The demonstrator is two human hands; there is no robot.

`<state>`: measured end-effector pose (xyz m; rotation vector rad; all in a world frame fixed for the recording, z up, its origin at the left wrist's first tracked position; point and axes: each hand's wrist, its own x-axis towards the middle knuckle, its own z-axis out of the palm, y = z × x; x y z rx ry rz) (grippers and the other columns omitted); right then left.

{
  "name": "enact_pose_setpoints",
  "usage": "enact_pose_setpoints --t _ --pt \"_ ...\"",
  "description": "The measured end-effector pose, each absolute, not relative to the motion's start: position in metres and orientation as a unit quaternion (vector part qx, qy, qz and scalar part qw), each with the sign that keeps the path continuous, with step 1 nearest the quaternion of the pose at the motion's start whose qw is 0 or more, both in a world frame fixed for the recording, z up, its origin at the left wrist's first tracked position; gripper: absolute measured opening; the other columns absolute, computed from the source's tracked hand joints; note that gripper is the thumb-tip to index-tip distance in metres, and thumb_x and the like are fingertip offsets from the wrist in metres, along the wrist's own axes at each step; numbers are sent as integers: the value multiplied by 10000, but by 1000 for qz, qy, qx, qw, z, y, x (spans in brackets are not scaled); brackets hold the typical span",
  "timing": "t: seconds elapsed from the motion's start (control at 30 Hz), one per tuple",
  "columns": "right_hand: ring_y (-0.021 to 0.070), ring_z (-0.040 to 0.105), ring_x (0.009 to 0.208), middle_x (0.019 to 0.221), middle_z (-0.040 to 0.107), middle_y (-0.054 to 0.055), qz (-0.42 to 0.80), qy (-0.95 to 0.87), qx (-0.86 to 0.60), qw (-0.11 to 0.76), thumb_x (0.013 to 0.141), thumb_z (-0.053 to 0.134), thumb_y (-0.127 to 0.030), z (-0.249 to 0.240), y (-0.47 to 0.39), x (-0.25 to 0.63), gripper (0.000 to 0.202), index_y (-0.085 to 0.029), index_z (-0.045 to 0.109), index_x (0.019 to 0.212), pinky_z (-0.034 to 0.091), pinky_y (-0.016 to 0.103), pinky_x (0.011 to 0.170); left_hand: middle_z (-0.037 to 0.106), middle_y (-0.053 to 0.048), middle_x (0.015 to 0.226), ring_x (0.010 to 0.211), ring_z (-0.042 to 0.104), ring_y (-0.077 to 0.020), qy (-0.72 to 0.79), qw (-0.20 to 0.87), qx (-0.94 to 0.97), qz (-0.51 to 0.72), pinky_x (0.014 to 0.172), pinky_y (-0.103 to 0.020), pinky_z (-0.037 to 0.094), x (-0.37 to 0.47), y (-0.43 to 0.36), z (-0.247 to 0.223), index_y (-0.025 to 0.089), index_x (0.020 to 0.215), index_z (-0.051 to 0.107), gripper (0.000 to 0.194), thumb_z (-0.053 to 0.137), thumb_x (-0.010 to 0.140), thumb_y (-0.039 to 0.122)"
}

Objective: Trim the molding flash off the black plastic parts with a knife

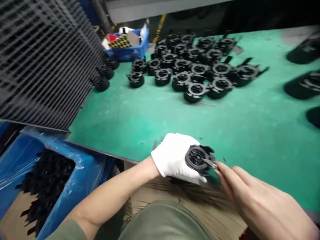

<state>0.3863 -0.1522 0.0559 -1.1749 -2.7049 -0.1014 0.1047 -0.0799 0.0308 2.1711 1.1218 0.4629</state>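
My left hand (175,155), in a white glove, is wrapped round a round black plastic part (192,156) near the front edge of the bench. Concentric rings and a small hub show on the part's upturned face. Bare and closed, my right hand (246,188) pinches a thin metal tool (210,163) between thumb and fingers. The tool's tip reaches over the part's face, close to the hub; whether it touches cannot be made out. Its exact kind is unclear, since the fingers cover the other end.
Many similar black parts (196,90) stand grouped on the green bench (130,116). Behind them is a blue bin (125,53) with mixed items. A dark ribbed stack (45,60) rises at left. Below it, a plastic-lined blue crate (82,173) holds black pieces. Black cylinders (303,85) stand at right.
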Motion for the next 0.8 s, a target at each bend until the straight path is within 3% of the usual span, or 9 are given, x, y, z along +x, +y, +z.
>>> enact_pose_setpoints --t 0.2,0.43,0.63,0.8 --pt "163 597 613 873 572 -24 -68 -891 -439 96 1256 498 -278 75 -161 362 256 -129 679 1359 413 391 595 901 -149 1133 1041 902 -427 433 267 818 270 934 -539 710 101 -92 14 211 1163 835 875 893 735 972" --pt "175 576 615 858 554 -22 -78 -890 -444 70 1241 494 -237 81 -164 365 211 -155 679 1299 368 410 577 896 -141 1110 1040 901 -420 439 274 813 266 937 -517 713 102 -92 14 207 1147 837 903 964 655 953" --pt "161 632 645 867 568 -12 -79 -907 -411 43 1071 450 1 92 -160 364 313 -145 636 1276 446 368 594 897 -146 1110 1054 901 -426 443 284 810 257 947 -526 716 103 -91 16 203 1153 836 914 974 650 953" --pt "181 672 669 887 611 8 -94 -906 -413 21 957 478 50 95 -161 361 443 -118 636 1336 510 371 591 895 -133 1085 1040 903 -434 441 290 809 258 939 -543 721 102 -91 17 197 1149 836 925 991 631 948"
